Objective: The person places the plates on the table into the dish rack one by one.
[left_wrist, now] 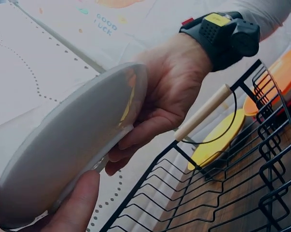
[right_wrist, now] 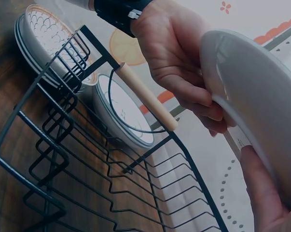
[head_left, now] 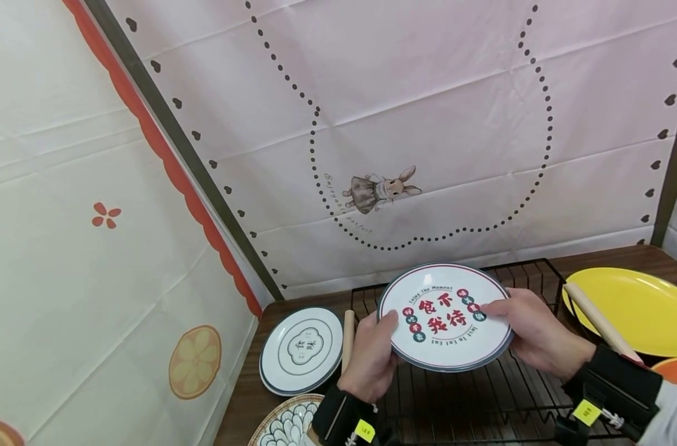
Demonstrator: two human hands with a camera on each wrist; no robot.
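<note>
Printed plate (head_left: 444,316) gripped at both rims by hands, underside hidden above rack (head_left: 461,396)

Printed plate (head_left: 444,316) — glossy, smooth glaze; dish rack (head_left: 483,396) — black coated wire, pale wooden handles; tabletop (head_left: 243,396) — dark wood grain.

Bright head view, dim wrist views

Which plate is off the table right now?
The red-lettered plate, held by both the left hand and right hand above the rack; the others lie flat.
</note>
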